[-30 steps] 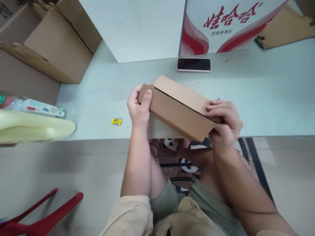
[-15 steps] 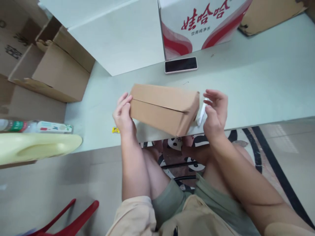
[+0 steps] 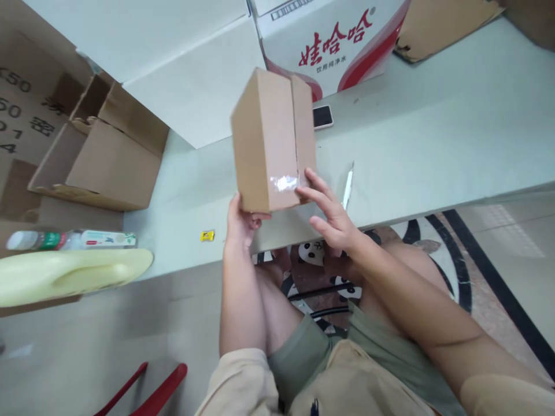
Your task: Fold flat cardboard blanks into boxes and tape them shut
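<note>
A small brown cardboard box [image 3: 269,138] stands on end above the pale table's front edge, its flap seam facing me with a short piece of clear tape [image 3: 285,182] across the lower end. My left hand [image 3: 241,222] grips the box from underneath at its bottom left corner. My right hand [image 3: 332,216] is open, its fingers stretched out, with the fingertips touching the box's lower right corner beside the tape. A white knife-like tool [image 3: 347,186] lies on the table just right of that hand.
A phone [image 3: 322,116] lies behind the box, before a red-and-white printed carton [image 3: 333,46]. An open cardboard box [image 3: 104,156] sits at the left. A small yellow wrapper [image 3: 207,235], a bottle [image 3: 69,239] and a pale yellow plastic piece [image 3: 73,276] lie near the left front edge.
The box went from lying flat between both hands to standing on end. My right hand let go of the white tool, which now lies on the table, and touches the taped end.
</note>
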`<state>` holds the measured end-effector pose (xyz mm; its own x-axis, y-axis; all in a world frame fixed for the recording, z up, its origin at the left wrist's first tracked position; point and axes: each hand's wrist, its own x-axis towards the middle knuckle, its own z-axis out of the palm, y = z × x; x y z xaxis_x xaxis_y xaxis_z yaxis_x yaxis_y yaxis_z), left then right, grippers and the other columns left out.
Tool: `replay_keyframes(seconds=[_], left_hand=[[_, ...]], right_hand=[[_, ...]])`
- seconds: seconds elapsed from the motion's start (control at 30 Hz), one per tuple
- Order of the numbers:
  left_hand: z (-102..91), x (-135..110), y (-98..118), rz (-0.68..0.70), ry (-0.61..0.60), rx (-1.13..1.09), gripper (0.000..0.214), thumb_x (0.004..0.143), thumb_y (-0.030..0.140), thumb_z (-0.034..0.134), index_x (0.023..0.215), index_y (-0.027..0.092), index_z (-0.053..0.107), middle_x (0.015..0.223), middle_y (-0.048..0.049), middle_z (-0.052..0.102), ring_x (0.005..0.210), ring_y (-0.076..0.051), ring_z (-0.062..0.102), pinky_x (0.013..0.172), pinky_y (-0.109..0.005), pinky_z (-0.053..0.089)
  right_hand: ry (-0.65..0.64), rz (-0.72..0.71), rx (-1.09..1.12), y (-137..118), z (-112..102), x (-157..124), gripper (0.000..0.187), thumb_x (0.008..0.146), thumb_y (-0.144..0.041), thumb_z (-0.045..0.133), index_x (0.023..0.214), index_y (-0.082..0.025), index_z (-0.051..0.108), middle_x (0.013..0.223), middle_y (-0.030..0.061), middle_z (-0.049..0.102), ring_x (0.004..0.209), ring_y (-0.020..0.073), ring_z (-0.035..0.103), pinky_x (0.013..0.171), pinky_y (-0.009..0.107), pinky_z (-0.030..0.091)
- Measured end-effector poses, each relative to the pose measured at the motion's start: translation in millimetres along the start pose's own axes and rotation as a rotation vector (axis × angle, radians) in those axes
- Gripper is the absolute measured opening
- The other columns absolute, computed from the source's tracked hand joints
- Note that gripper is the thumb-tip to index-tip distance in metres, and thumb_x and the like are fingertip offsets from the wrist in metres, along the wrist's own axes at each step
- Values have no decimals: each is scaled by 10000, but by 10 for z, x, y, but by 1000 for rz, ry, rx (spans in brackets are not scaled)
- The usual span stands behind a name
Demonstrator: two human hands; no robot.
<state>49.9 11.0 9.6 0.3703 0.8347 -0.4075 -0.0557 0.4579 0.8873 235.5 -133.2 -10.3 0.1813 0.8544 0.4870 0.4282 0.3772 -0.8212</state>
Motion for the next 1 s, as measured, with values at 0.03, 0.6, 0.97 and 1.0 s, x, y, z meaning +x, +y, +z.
replay_keyframes(seconds=[0.03,0.6,0.97,1.0], left_hand=[[37,-19,-7,-42,4,35,503,811,654,581,983,181,597,728,-15,677,380,-92,564,317,-198,188],[216,-110,-198,1139,-40,531,506,944,600,491,1352,325,610,1455,-50,596,1442,-279,472,1199,-492,383],[399,-127,-295,1361,49,636,373,990,426,443,1208,297,717,1223,-38,690,1276,-234,567,1156,-492,416],[399,-126,-301,1359,48,625,370,986,421,448,1208,301,718,1223,-37,690,1279,-233,564,1159,-491,412]], right_hand=[[25,-13,-7,-3,-8,-6,597,966,-604,410,1470,-297,493,1678,74,302,1572,298,270,1269,545,286],[-31,-119,-121,-23,-140,30,393,930,-363,536,1312,-295,602,1558,81,454,1475,288,428,1234,525,365],[122,673,-659,34,-475,81,297,887,-389,520,1085,-227,671,810,71,690,742,234,621,723,389,491],[32,756,-713,50,-511,89,328,883,-402,528,1126,-233,668,825,84,704,752,252,626,705,391,480]])
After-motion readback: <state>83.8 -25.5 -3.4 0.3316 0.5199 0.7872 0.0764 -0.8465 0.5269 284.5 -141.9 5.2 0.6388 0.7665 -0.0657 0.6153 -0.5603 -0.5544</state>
